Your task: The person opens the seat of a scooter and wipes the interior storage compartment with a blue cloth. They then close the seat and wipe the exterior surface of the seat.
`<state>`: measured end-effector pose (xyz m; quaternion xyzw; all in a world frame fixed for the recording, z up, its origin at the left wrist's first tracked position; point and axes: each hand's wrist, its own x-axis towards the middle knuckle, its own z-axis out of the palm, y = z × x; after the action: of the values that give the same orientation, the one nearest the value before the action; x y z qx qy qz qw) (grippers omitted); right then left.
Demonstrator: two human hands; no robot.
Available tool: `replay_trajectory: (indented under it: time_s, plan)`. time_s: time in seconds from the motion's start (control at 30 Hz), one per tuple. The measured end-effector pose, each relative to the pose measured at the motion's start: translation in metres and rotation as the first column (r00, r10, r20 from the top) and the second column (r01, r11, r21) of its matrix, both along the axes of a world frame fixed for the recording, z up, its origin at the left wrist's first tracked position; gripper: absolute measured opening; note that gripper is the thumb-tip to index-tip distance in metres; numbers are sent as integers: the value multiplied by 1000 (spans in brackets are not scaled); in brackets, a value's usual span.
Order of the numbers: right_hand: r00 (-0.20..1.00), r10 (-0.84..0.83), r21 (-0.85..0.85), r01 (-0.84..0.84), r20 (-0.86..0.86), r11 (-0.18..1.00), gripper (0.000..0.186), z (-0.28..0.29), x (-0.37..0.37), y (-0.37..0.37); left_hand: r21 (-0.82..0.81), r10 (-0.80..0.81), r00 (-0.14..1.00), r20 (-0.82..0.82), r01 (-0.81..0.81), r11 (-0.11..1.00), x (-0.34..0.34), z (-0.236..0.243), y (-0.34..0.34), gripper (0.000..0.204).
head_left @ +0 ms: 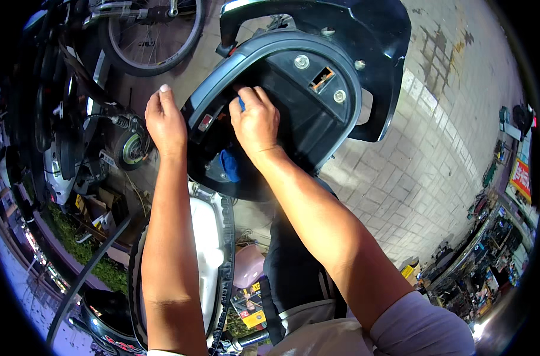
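Note:
A scooter's under-seat storage compartment (293, 98), black inside with a grey rim, lies open before me. Over its left part is my right hand (255, 118), closed, with a small blue piece (241, 104) showing at its fingers. Most of that piece is hidden. My left hand (166, 124) is just outside the rim on the left, fingers curled and thumb pointing away from me; whatever it may grip cannot be made out. A blue cloth-like piece (229, 165) sits at the compartment's near left end. Round metal bolts (302, 62) show at the far end.
The raised seat (201, 261), white underneath with a black edge, stands between my forearms. A black tail rack (382, 59) extends beyond the compartment. A bicycle wheel (184, 50) and parked scooters crowd the left. Paving (394, 178) and shelves of parts (489, 255) lie right.

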<state>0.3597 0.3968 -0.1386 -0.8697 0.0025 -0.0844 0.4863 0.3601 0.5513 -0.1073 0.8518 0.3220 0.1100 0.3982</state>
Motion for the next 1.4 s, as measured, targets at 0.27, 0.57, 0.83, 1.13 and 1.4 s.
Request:
replay_trajectory:
  time_s: [0.27, 0.57, 0.83, 1.13, 1.4]
  plan:
    - [880, -184, 326, 347, -439, 879, 22, -20, -27, 43, 164, 43, 999, -23, -39, 986, -8, -2, 5, 45]
    - [774, 102, 664, 458, -624, 590, 26, -25, -60, 48, 44, 68, 997, 37, -70, 997, -11, -1, 5, 46]
    - [652, 456, 560, -58, -605, 826, 28, -52, -136, 77, 108, 35, 998, 57, -41, 993, -4, 4, -5, 46]
    - [166, 171, 212, 930, -971, 300, 3, -92, -60, 88, 56, 89, 996, -5, -88, 995, -2, 8, -11, 45]
    - [686, -68, 643, 708, -724, 292, 28, -16, -39, 50, 47, 89, 995, -34, -88, 995, -10, 14, -5, 49]
